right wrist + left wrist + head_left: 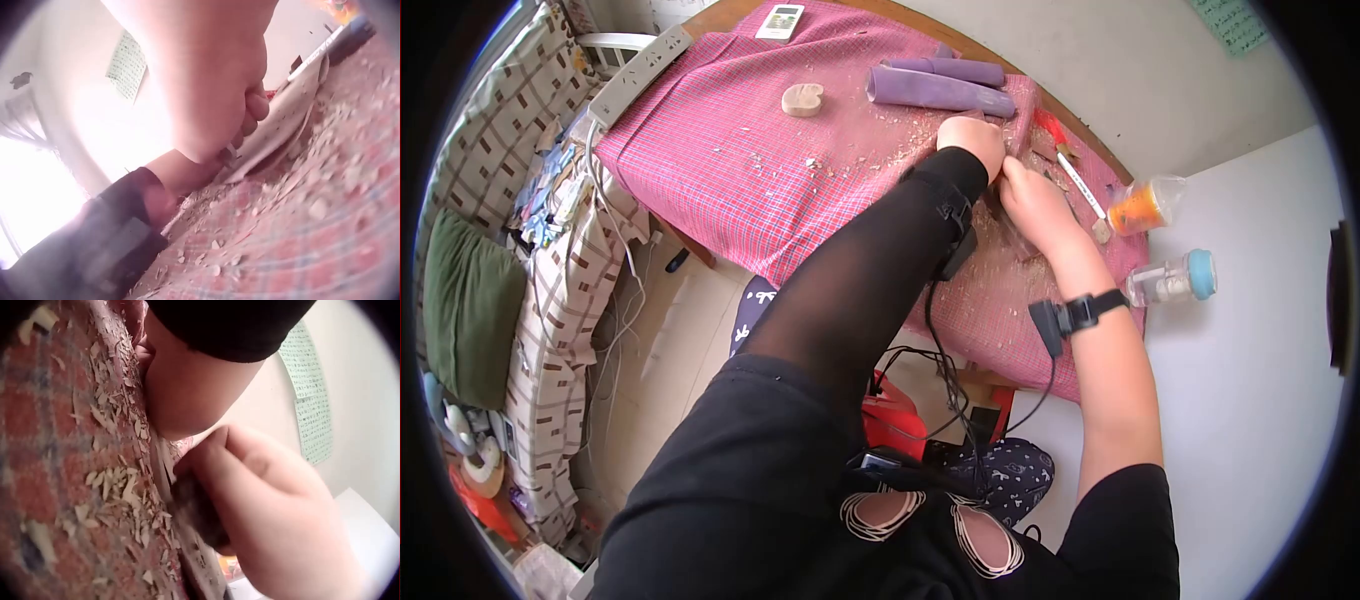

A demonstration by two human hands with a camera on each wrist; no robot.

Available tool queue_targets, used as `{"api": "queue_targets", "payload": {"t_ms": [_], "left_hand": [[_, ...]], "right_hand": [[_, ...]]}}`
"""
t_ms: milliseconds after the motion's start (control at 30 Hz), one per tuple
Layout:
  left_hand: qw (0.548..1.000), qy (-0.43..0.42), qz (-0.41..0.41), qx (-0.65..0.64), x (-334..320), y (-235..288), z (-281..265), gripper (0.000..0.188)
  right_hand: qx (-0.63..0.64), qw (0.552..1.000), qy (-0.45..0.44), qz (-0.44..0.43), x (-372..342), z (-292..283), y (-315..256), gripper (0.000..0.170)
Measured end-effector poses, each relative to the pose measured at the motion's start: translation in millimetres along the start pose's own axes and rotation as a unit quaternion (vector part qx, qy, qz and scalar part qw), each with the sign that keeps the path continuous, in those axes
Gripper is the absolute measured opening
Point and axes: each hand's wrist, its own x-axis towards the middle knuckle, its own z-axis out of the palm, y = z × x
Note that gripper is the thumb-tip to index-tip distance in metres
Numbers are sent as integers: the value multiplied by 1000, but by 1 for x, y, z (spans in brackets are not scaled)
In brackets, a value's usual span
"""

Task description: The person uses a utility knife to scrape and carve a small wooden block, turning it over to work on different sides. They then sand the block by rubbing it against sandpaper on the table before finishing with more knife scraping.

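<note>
My left hand (970,140), below a black sleeve, lies low over the pink checked cloth (700,130); its fingers are hidden in every view. My right hand (1040,205) is right beside it. In the left wrist view the right hand (269,500) curls its thumb and fingers round a dark object (200,512), too blurred to identify. The right wrist view has curled fingers (253,115) with a small shiny bit by them, above a pale flat piece (275,134). Wood shavings (119,487) cover the cloth around both hands.
Purple rolls (940,90) lie beyond the hands, a pale rounded block (803,100) to their left. On the right are a white marker (1082,185), an orange container (1140,208) and a blue-lidded jar (1175,280). A power strip (640,78) rests at the left edge.
</note>
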Motion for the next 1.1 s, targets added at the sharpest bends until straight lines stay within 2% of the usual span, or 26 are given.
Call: {"api": "queue_targets", "payload": {"t_ms": [33,100,133,167,233,267,333,533,667,767,833,867,933,967,1033,1067,1100], "left_hand": [[1000,-11,12,5,0,-1,-4,26],[999,-26,23,10,-2,-1,-2,27],[1000,-19,11,6,0,1,1,27],[1000,-10,-4,2,3,1,2,28],[1000,-6,-8,2,4,1,4,29],[1000,-10,-4,9,4,2,5,29],[999,-29,9,9,4,3,2,30],[999,-32,20,28,5,3,-1,30],[998,-47,24,33,7,3,-4,32],[998,-62,14,26,10,4,-3,34],[997,-70,4,14,18,2,-2,35],[996,-89,14,19,22,2,-3,36],[991,-124,29,37,26,3,-1,37],[991,-124,24,40,28,2,0,37],[993,-115,1,33,26,3,4,37],[994,-104,10,31,24,2,4,37],[995,-90,20,28,21,2,0,37]], "right_hand": [[1,1000,-1,2,-4,3,0,17],[-2,998,59,-29,-16,6,1,16],[-34,977,144,-151,-21,6,3,14],[-34,977,143,-155,-27,3,4,14],[21,998,-64,-9,-41,-12,-3,12],[19,998,-66,-9,-38,-8,-2,12],[26,998,51,-31,-32,6,0,14],[5,997,-37,-62,-56,-14,-4,15],[-16,998,25,-47,-40,1,-3,13],[-33,999,-25,-20,-57,-11,-8,13],[-26,995,-91,-11,-60,-23,-11,12],[-25,995,-92,-11,-56,-16,-8,12],[-25,991,93,-98,-37,8,-1,11],[-22,990,94,-102,-37,11,1,11],[-24,997,57,-39,-48,10,0,11],[-26,997,60,-40,-55,4,-2,11],[-30,999,0,-38,-64,-10,-7,12]]}}
